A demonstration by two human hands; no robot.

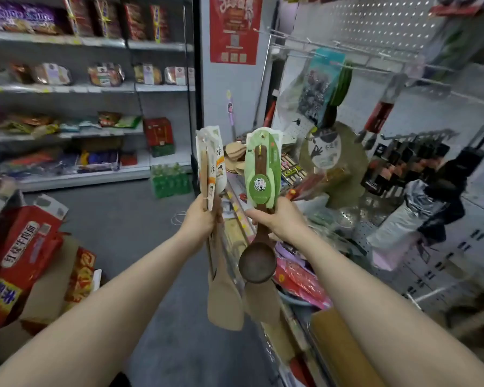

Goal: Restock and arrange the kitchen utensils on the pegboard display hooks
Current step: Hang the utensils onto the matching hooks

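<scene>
My left hand (201,217) grips a bunch of pale wooden spatulas (225,300) by their handles, their white and orange card labels (211,160) pointing up. My right hand (274,219) grips the handle of a dark wooden ladle (257,265), its bowl hanging down and its green card label (263,166) standing up. Both are held side by side in the aisle, left of the white pegboard (375,20). Bare metal hooks (347,48) jut from the pegboard at upper right; other hooks carry packaged items (320,88).
Snack shelves (67,88) line the left wall. Red cartons (23,247) are stacked at lower left. A low shelf (305,275) under the pegboard is crowded with goods. Black utensils (403,163) and red-handled tongs (377,118) hang at right. Grey floor (140,227) lies between.
</scene>
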